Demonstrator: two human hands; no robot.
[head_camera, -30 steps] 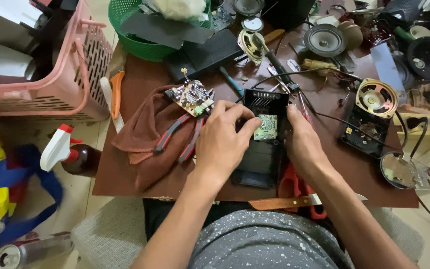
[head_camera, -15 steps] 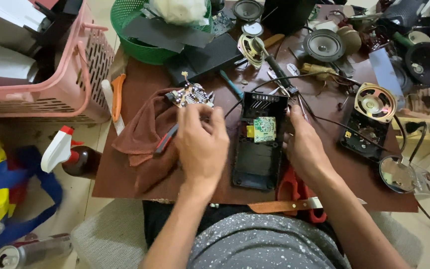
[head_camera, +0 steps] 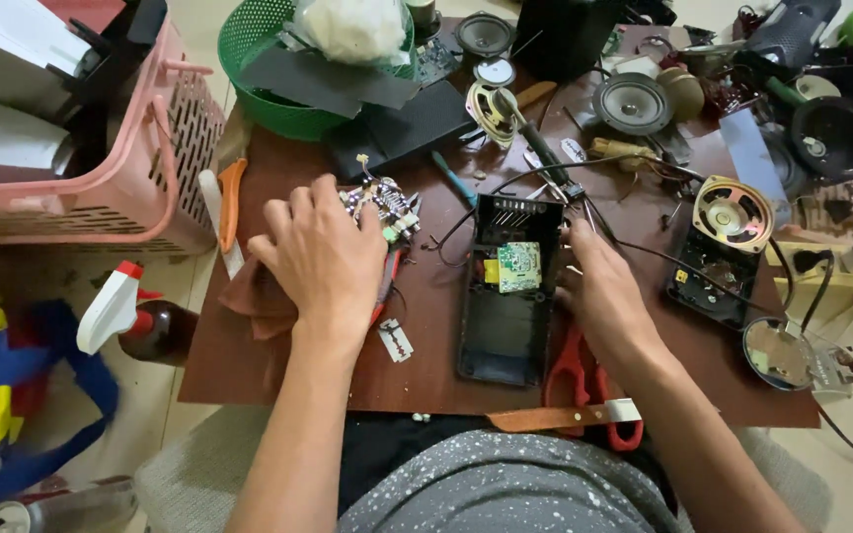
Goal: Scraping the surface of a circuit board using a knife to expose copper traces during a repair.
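Black open casing [head_camera: 507, 331] lies at table centre, long axis toward me, a small green circuit board [head_camera: 518, 266] seated in its upper half. My right hand [head_camera: 604, 296] sits at 3 o'clock of the casing, palm down, fingers curled against its right wall; whether they pinch anything I cannot tell. Forearm runs back to 5 o'clock.

My left hand [head_camera: 323, 259] is at 9 o'clock of the casing, well apart from it, palm down, fingers loosely spread and bent, tips on a second loose circuit board [head_camera: 385, 212] with coloured parts. No closed grasp that I can see. Under the palm: brown cloth [head_camera: 254, 296] and red-handled pliers [head_camera: 384, 286], mostly covered.

Razor blade [head_camera: 397, 340] just at 7 o'clock of the casing. Red scissors [head_camera: 584, 385] at 5 o'clock, partly under my right wrist. Small speaker [head_camera: 733, 213] at 2 o'clock, magnifying glass [head_camera: 780, 352] at 3 o'clock farther out. Green basket [head_camera: 273, 99] at 11 o'clock, pink basket [head_camera: 160, 188] off the table's left edge, spray bottle [head_camera: 135, 316] on the floor at 9 o'clock.
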